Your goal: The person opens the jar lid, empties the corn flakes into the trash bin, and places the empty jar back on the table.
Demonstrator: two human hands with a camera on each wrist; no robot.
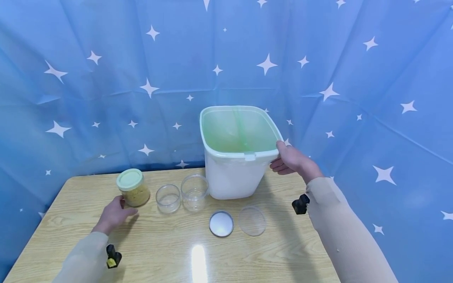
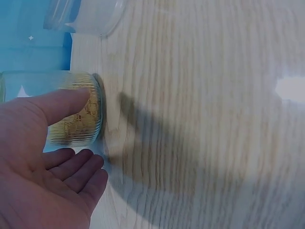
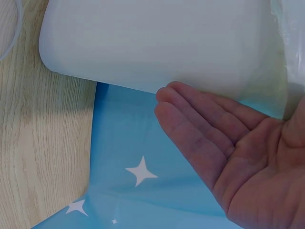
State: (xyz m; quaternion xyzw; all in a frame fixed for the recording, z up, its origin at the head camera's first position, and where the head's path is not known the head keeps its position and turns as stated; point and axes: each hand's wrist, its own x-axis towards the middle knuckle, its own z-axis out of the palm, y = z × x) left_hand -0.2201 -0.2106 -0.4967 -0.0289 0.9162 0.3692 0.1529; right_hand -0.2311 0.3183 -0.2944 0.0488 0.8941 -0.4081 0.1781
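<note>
In the head view, my left hand [image 1: 114, 215] is beside a glass jar [image 1: 138, 195] with a pale green lid [image 1: 129, 179] and yellowish-brown contents. The left wrist view shows the thumb [image 2: 69, 102] across the jar's side, the other fingers loosely bent near its base. A tall white bin [image 1: 230, 177] with a pale green rim, open at the top, stands at the back of the table. My right hand [image 1: 291, 159] is at its front right corner, thumb at the rim. Its straight fingers [image 3: 190, 136] lie along the bin's outer side in the right wrist view.
Two clear round containers, a shorter one [image 1: 168, 199] and a taller one [image 1: 194, 194], stand between jar and bin. A metal-rimmed lid [image 1: 221, 223] and a clear disc [image 1: 252, 221] lie in front of the bin. A blue star-patterned curtain [image 1: 177, 78] hangs behind the wooden table [image 1: 162, 243].
</note>
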